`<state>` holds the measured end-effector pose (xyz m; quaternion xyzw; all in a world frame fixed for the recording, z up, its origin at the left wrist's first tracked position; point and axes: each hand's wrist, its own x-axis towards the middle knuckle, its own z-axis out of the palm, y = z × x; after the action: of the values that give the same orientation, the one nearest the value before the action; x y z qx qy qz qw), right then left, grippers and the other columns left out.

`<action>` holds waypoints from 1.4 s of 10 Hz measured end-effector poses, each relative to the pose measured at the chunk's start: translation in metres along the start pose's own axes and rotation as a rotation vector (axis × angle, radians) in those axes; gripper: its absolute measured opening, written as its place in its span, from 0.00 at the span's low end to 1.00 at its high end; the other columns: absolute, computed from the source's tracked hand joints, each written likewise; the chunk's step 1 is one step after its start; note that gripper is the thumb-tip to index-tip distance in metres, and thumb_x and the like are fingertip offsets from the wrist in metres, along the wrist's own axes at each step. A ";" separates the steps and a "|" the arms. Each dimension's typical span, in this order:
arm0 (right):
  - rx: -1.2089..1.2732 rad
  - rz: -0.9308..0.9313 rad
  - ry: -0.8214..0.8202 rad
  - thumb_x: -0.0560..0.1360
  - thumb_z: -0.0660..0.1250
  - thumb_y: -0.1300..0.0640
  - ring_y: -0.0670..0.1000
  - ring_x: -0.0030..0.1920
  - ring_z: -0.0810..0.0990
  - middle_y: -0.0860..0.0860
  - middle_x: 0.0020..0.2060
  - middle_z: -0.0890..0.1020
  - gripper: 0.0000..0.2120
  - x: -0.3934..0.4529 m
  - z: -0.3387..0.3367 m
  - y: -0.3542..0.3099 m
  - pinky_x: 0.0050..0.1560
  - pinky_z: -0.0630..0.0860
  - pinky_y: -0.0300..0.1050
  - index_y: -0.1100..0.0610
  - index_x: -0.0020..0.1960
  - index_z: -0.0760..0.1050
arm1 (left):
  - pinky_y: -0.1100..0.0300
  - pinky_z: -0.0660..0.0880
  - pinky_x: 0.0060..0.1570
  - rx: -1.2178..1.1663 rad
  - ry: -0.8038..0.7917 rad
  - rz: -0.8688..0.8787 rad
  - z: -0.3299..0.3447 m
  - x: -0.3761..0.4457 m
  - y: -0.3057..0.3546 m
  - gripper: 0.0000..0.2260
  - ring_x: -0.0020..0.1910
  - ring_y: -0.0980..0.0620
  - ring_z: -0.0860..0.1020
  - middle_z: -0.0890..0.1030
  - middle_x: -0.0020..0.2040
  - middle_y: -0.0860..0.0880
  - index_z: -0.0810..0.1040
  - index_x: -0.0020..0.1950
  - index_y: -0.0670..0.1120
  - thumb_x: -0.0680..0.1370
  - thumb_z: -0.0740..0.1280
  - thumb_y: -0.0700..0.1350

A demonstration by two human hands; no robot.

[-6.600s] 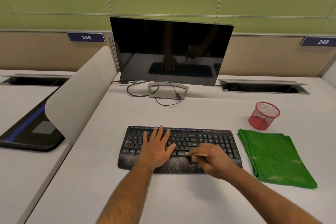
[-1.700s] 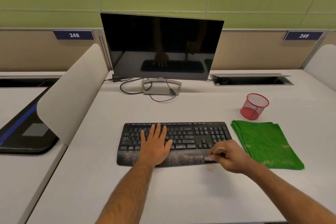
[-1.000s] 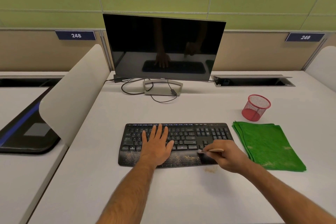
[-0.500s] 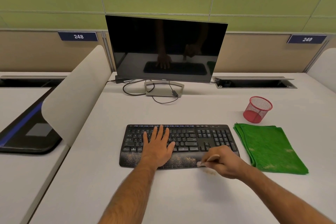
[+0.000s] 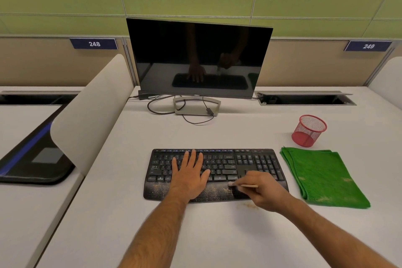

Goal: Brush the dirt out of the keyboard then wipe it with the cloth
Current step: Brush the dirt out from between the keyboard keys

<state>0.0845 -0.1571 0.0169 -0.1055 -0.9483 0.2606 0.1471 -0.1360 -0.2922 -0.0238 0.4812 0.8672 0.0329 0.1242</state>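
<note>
A black keyboard (image 5: 250,162) lies on the white desk (image 5: 195,235), its palm rest speckled with yellowish dirt (image 5: 215,192). My left hand (image 5: 189,177) lies flat on the left-centre keys, fingers straight. My right hand (image 5: 264,191) grips a small wooden-handled brush (image 5: 241,185), whose pale bristles touch the palm rest just below the bottom key row. A little pile of dirt (image 5: 248,205) lies on the desk in front of the keyboard. A folded green cloth (image 5: 322,177) rests to the right of the keyboard.
A dark monitor (image 5: 199,59) on a stand with cables stands behind the keyboard. A red mesh cup (image 5: 309,130) sits behind the cloth. A white curved divider (image 5: 87,119) rises on the left. An open cable hatch (image 5: 304,98) is at the back right.
My right hand has swept the brush back and forth across the right part of the palm rest, and dirt has gathered on the desk in front. My left hand has stayed put.
</note>
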 end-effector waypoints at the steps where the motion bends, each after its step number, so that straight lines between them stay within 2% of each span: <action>1: 0.016 -0.008 -0.045 0.72 0.71 0.57 0.32 0.38 0.73 0.39 0.37 0.78 0.05 0.000 0.003 -0.001 0.41 0.67 0.26 0.49 0.47 0.83 | 0.36 0.36 0.74 -0.002 0.001 0.001 -0.001 0.000 0.000 0.30 0.79 0.47 0.36 0.39 0.81 0.49 0.40 0.81 0.52 0.83 0.43 0.62; 2: 0.025 -0.029 -0.024 0.74 0.70 0.55 0.35 0.37 0.76 0.40 0.36 0.81 0.03 0.005 0.001 -0.004 0.41 0.70 0.29 0.50 0.45 0.82 | 0.37 0.36 0.75 0.000 0.004 0.002 -0.001 0.000 0.000 0.30 0.79 0.47 0.36 0.39 0.81 0.49 0.40 0.81 0.52 0.83 0.43 0.62; 3: 0.003 -0.011 0.014 0.75 0.70 0.57 0.32 0.39 0.73 0.34 0.36 0.75 0.06 0.007 0.002 -0.004 0.42 0.66 0.23 0.51 0.49 0.83 | 0.37 0.36 0.75 0.000 0.003 0.002 -0.001 0.000 0.000 0.30 0.79 0.47 0.36 0.39 0.81 0.49 0.40 0.81 0.52 0.83 0.43 0.62; 4: 0.002 -0.021 -0.033 0.73 0.70 0.57 0.31 0.39 0.73 0.34 0.36 0.77 0.05 0.007 0.004 -0.002 0.43 0.67 0.25 0.51 0.47 0.84 | 0.37 0.36 0.75 -0.002 0.004 0.005 -0.002 0.000 0.000 0.30 0.79 0.47 0.36 0.39 0.81 0.49 0.40 0.81 0.52 0.83 0.43 0.62; 5: 0.011 -0.042 -0.040 0.74 0.70 0.56 0.33 0.38 0.74 0.40 0.37 0.82 0.03 0.009 0.003 -0.005 0.43 0.70 0.29 0.51 0.44 0.83 | 0.36 0.36 0.75 0.001 0.006 0.006 -0.002 0.000 0.000 0.30 0.79 0.47 0.37 0.39 0.81 0.48 0.40 0.81 0.52 0.83 0.43 0.62; 6: -0.011 -0.013 0.015 0.75 0.69 0.56 0.31 0.39 0.72 0.34 0.36 0.76 0.06 0.010 0.004 -0.006 0.43 0.66 0.23 0.51 0.50 0.83 | 0.37 0.36 0.75 0.005 0.006 0.006 -0.001 0.000 0.000 0.29 0.79 0.47 0.37 0.39 0.81 0.49 0.40 0.81 0.52 0.83 0.43 0.62; 7: -0.007 -0.016 -0.009 0.74 0.70 0.57 0.29 0.40 0.72 0.31 0.36 0.74 0.06 0.010 0.006 -0.006 0.43 0.65 0.23 0.51 0.49 0.83 | 0.37 0.36 0.75 0.004 0.003 0.006 -0.002 0.000 0.000 0.29 0.79 0.47 0.37 0.39 0.81 0.49 0.40 0.81 0.52 0.83 0.43 0.62; 8: 0.011 -0.028 -0.004 0.73 0.70 0.57 0.29 0.39 0.73 0.37 0.36 0.80 0.03 0.012 0.004 -0.007 0.42 0.69 0.27 0.51 0.44 0.82 | 0.37 0.36 0.75 0.003 0.004 0.007 -0.002 -0.001 0.000 0.29 0.79 0.47 0.36 0.39 0.81 0.49 0.40 0.81 0.52 0.83 0.43 0.62; 9: -0.010 -0.002 0.033 0.74 0.70 0.56 0.31 0.39 0.73 0.34 0.38 0.76 0.05 0.015 0.005 -0.007 0.44 0.67 0.24 0.51 0.49 0.83 | 0.37 0.35 0.75 0.007 0.001 0.013 -0.002 -0.001 -0.001 0.29 0.79 0.47 0.36 0.38 0.81 0.49 0.40 0.81 0.52 0.83 0.43 0.62; 10: -0.023 -0.012 -0.011 0.75 0.69 0.55 0.33 0.41 0.72 0.34 0.39 0.78 0.06 0.017 0.010 -0.008 0.45 0.67 0.25 0.50 0.50 0.83 | 0.38 0.34 0.75 0.001 0.004 0.031 -0.003 -0.001 -0.004 0.29 0.79 0.48 0.36 0.39 0.81 0.49 0.40 0.81 0.52 0.83 0.43 0.62; 11: -0.012 -0.038 -0.028 0.75 0.69 0.55 0.33 0.41 0.74 0.40 0.40 0.83 0.05 0.020 0.011 -0.012 0.44 0.70 0.28 0.51 0.47 0.83 | 0.39 0.35 0.75 -0.005 0.011 0.044 -0.004 -0.001 -0.007 0.29 0.79 0.49 0.37 0.39 0.81 0.50 0.41 0.81 0.52 0.83 0.43 0.62; 12: -0.021 -0.016 0.021 0.75 0.69 0.54 0.36 0.40 0.73 0.41 0.40 0.82 0.06 0.023 0.014 -0.015 0.44 0.70 0.29 0.50 0.51 0.83 | 0.39 0.35 0.75 -0.007 0.020 0.044 -0.005 -0.002 -0.014 0.29 0.80 0.49 0.37 0.40 0.82 0.50 0.42 0.82 0.52 0.83 0.43 0.62; 13: -0.023 -0.019 -0.007 0.75 0.69 0.54 0.34 0.41 0.73 0.40 0.41 0.81 0.07 0.023 0.017 -0.017 0.45 0.68 0.26 0.51 0.51 0.83 | 0.39 0.36 0.75 -0.003 0.026 0.033 -0.006 -0.003 -0.020 0.29 0.80 0.49 0.38 0.41 0.82 0.50 0.42 0.82 0.52 0.83 0.43 0.62; 14: 0.013 -0.026 -0.034 0.75 0.68 0.55 0.35 0.41 0.77 0.41 0.40 0.84 0.06 0.027 0.015 -0.021 0.44 0.69 0.25 0.53 0.46 0.84 | 0.39 0.36 0.75 0.001 0.033 0.011 -0.009 -0.005 -0.030 0.29 0.80 0.49 0.38 0.41 0.82 0.50 0.42 0.82 0.53 0.83 0.43 0.62</action>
<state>0.0516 -0.1738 0.0218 -0.0875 -0.9503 0.2666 0.1350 -0.1609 -0.3116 -0.0201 0.4853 0.8665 0.0411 0.1093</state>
